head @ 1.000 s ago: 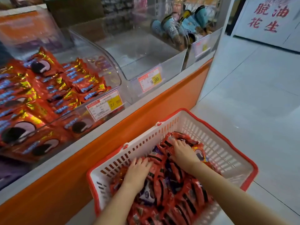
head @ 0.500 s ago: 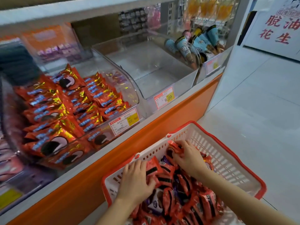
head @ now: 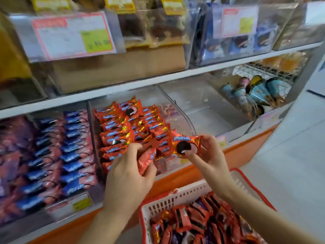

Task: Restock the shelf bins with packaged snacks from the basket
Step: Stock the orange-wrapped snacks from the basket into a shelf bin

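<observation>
Shop aisle, fwiw: white shelf board (head: 158, 79) runs approx 9 to 2 o'clock, orange base panel (head: 249, 145) under it. Pale glossy floor (head: 290, 164) at 3-4 o'clock, soft even light.

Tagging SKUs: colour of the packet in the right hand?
Red with gold edges, dark cookie printed on the packet; head view.

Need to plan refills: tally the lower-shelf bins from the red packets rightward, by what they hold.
Red-packet bin: 1
Empty bin: 1
Blue-cone bin: 1
Total: 3
</observation>
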